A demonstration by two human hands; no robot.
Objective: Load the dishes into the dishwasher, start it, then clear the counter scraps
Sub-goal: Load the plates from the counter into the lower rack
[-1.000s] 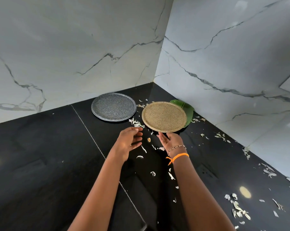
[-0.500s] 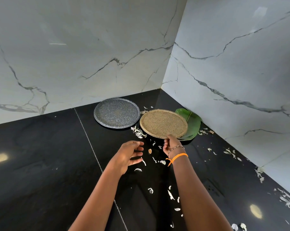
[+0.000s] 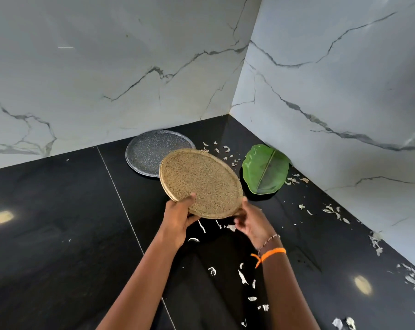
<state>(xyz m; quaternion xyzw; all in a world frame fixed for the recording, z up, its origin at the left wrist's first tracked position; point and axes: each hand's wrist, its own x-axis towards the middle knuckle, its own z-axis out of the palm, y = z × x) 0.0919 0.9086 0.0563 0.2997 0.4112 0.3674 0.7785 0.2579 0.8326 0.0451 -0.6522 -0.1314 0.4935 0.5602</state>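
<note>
The left hand [image 3: 178, 216] grips the speckled tan plate [image 3: 200, 182] at its near rim, thumb on top. The right hand [image 3: 251, 222] touches its lower right edge, fingers loosely curled. The plate is tilted, mid-frame, above the black counter [image 3: 58, 222].

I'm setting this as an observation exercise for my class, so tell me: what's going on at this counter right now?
A person is lifting a tan speckled plate off the black counter. The left hand grips its near edge, thumb on top; the right hand is at the rim, its grip blurred. A grey plate and a green leaf-shaped dish lie in the corner, with pale scraps scattered around.
</note>
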